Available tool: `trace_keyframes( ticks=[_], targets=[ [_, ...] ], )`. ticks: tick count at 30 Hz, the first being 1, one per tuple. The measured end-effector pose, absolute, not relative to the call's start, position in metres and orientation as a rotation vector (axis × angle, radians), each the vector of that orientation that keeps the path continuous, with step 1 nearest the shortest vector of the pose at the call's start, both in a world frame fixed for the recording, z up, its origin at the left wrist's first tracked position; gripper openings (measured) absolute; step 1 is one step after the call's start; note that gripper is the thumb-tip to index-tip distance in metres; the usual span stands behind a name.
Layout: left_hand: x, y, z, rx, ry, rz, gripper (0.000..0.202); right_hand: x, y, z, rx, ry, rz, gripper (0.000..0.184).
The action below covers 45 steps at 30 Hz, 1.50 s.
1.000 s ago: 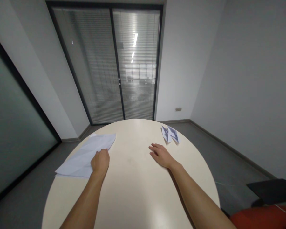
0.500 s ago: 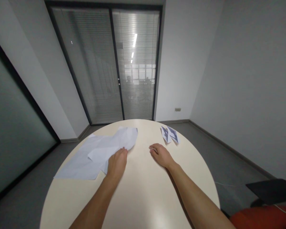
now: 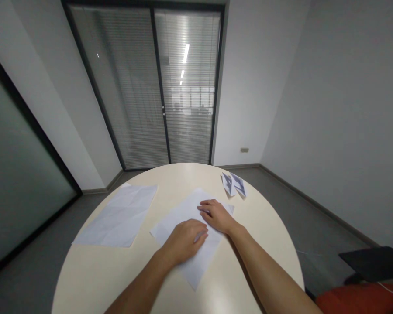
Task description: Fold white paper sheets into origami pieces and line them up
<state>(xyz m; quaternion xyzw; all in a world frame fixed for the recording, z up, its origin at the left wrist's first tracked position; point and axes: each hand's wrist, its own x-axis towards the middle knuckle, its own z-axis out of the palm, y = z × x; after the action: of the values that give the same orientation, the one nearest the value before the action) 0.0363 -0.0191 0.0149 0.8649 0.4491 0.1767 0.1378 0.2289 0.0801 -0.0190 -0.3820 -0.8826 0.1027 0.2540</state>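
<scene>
A white sheet of paper (image 3: 170, 227) lies askew in the middle of a round cream table (image 3: 180, 176). Both bare hands rest palm-down on the sheet. The left hand (image 3: 185, 244) is on its middle, fingers together and slightly curled, gripping nothing. The right hand (image 3: 216, 214) is on its far right part, fingers flat and apart. Left of the sheet lies a creased paper (image 3: 118, 216). Beyond the sheet, to the right, sit two small folded papers (image 3: 234, 184). The tabletop looks slick, so uneven pressure from the palms could skid or wrinkle the sheet.
</scene>
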Motion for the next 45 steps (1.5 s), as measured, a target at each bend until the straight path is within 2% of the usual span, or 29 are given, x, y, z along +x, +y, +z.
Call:
trace_keyframes(
  ticks=[2, 4, 6, 15, 19, 25, 29, 32, 36, 45],
  targets=[
    [0.032, -0.016, 0.007, 2.551, 1.427, 0.496, 0.038, 0.23, 0.08, -0.021, -0.994, -2.401, 0.311, 0.033],
    [0.028, -0.014, -0.001, 2.479, 1.595, 0.382, 0.056, 0.23, 0.079, -0.022, -0.966, -2.414, 0.358, 0.036],
    [0.027, -0.014, -0.005, 2.429, 1.632, 0.275, 0.064, 0.229, 0.077, -0.021, -0.973, -2.459, 0.401, 0.04],
    [0.028, -0.016, -0.003, 2.393, 1.643, 0.188, 0.069, 0.226, 0.071, -0.022, -1.468, -2.402, 0.345, 0.061],
    [0.026, -0.02, 0.002, 2.469, 1.672, 0.248, 0.066, 0.229, 0.073, -0.025, -1.588, -2.323, 0.276, 0.064],
    [0.015, -0.021, 0.028, 2.579, 1.597, 0.263, 0.035, 0.235, 0.072, -0.022, -1.379, -2.441, 0.355, 0.066],
    [0.0, -0.012, 0.027, 2.567, 1.581, 0.351, 0.03, 0.236, 0.07, -0.016, -1.289, -2.507, 0.392, 0.067],
    [-0.012, -0.002, 0.015, 2.565, 1.584, 0.405, 0.045, 0.235, 0.07, -0.014, -1.193, -2.567, 0.421, 0.069],
    [-0.021, 0.01, -0.003, 2.467, 1.629, 0.286, 0.059, 0.233, 0.069, -0.013, -1.092, -2.607, 0.45, 0.07],
    [-0.022, 0.016, -0.015, 2.39, 1.822, 0.183, 0.07, 0.231, 0.066, -0.012, -1.19, -2.586, 0.452, 0.073]
  ],
)
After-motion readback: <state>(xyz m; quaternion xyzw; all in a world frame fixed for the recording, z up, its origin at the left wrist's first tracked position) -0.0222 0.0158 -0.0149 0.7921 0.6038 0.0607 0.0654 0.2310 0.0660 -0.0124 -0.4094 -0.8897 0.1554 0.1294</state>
